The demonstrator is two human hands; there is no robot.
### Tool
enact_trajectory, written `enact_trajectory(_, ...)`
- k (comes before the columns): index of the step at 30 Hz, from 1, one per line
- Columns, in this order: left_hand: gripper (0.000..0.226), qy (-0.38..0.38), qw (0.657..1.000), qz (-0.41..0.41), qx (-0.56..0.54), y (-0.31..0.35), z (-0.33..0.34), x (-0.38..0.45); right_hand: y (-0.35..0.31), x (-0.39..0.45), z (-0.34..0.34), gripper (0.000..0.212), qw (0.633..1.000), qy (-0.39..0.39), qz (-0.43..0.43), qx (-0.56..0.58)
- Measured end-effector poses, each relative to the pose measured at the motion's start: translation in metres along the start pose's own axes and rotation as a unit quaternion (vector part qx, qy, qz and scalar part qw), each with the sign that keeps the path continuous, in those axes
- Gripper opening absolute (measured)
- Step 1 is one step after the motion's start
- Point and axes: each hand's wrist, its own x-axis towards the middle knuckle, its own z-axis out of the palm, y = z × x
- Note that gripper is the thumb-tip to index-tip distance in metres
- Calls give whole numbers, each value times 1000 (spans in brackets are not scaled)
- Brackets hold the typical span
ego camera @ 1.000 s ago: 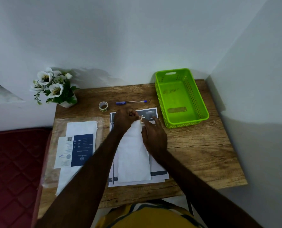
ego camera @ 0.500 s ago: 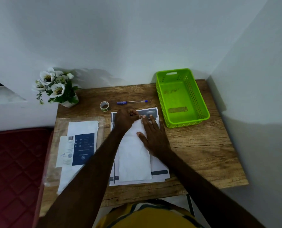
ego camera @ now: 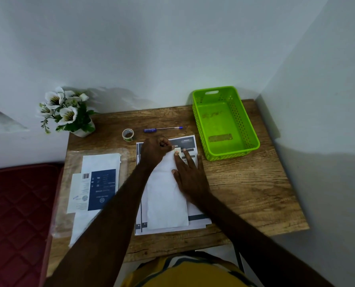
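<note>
Envelope: one, under both hands, its 12 o'clock end at their fingertips.
Left hand: curled, pinching that end.
Right hand: flat, pressing it.

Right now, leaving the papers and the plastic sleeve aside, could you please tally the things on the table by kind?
Potted flowers: 1
Tape roll: 1
Pen: 1
Green basket: 1
Total: 4

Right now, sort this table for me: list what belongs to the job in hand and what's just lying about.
In hand: left hand, right hand, white envelope, small sticker, printed sheet beneath.
Lying about: tape roll, blue pen, green basket, potted flowers, plastic sleeve of papers.
</note>
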Motion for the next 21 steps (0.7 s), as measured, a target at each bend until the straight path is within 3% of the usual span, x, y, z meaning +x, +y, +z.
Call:
enact_trajectory(4,8,-7,1000,-8,-8,1,0,0,1,3,-1,55,1000,-4,15,15)
enact_trajectory(10,7,0,1000,-7,-9,-3,3,-1,2,-8,0,49,998,52,23,10)
enact_trajectory(17,6,-19,1000,2,-16,-3,2,-2,4,-5,-2,53,1000,20,22,-9)
enact_trajectory(21,5,-26,1000,9,-3,-6,1,-2,3,-2,-5,52,999,43,7,-15)
